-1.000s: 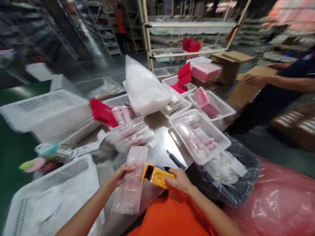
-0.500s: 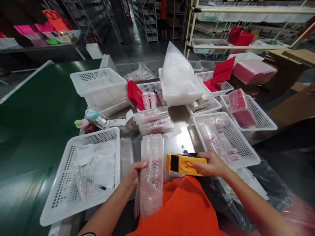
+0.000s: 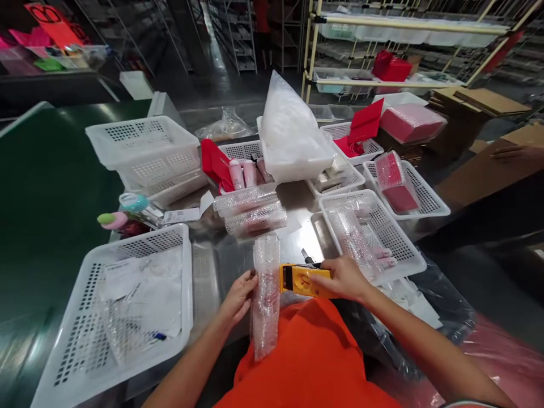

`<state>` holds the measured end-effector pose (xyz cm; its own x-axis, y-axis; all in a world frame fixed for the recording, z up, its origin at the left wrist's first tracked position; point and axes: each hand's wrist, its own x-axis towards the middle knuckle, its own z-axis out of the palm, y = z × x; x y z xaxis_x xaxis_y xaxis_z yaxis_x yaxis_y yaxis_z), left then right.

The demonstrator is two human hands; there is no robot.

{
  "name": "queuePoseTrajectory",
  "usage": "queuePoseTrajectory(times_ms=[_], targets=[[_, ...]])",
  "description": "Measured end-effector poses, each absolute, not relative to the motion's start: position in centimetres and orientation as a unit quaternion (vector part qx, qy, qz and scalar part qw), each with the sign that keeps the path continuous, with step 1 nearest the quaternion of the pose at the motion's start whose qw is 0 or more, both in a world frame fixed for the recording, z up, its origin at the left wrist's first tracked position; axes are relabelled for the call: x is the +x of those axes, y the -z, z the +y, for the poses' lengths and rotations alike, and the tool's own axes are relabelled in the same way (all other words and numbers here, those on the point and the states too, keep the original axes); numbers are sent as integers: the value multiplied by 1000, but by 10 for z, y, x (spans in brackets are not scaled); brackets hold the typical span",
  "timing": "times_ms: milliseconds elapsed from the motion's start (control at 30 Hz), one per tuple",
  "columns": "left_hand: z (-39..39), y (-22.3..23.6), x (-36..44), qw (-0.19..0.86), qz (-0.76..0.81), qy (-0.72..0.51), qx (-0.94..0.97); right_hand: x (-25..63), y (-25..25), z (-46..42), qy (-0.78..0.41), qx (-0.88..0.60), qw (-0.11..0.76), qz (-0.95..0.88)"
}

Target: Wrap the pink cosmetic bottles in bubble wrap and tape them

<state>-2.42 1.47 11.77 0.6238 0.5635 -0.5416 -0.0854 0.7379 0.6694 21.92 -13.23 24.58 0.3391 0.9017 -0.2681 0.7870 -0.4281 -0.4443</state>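
My left hand (image 3: 238, 296) grips the left edge of a long bubble-wrap sleeve (image 3: 266, 294) that stands on edge over the steel table (image 3: 221, 260) and hangs down over my orange apron. My right hand (image 3: 345, 277) is closed on a yellow hand-held tool (image 3: 301, 279) whose nose meets the sleeve's right side. A black pen-like object (image 3: 306, 256) lies just behind the tool. Two bubble-wrapped pink tubes (image 3: 251, 209) lie further back on the table.
White perforated baskets ring the table: one with papers at my left (image 3: 59, 362), a stacked pair (image 3: 140, 148) behind, and one with wrapped items at right (image 3: 414, 262). A full clear bag (image 3: 291, 122) stands in a tray. Another person's hand (image 3: 516, 152) rests on cardboard at far right.
The camera has swung left and down. My left hand has turned the bubble-wrap sleeve from lying flat up onto its edge, and my right hand has kept the yellow tool against it.
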Motion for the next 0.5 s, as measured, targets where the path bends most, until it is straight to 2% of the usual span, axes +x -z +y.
queuePoseTrajectory(times_ms=[133,333,500], targets=[[6,-119,-14,836,425,-170,302,206,-246,-124,-241,-820,68,-514],[0,-128,0,786,460,-211,354,190,-255,-92,-227,-835,-13,-501],[15,-143,-30,799,465,-204,323,218,-229,-64,-170,-867,-50,-466]])
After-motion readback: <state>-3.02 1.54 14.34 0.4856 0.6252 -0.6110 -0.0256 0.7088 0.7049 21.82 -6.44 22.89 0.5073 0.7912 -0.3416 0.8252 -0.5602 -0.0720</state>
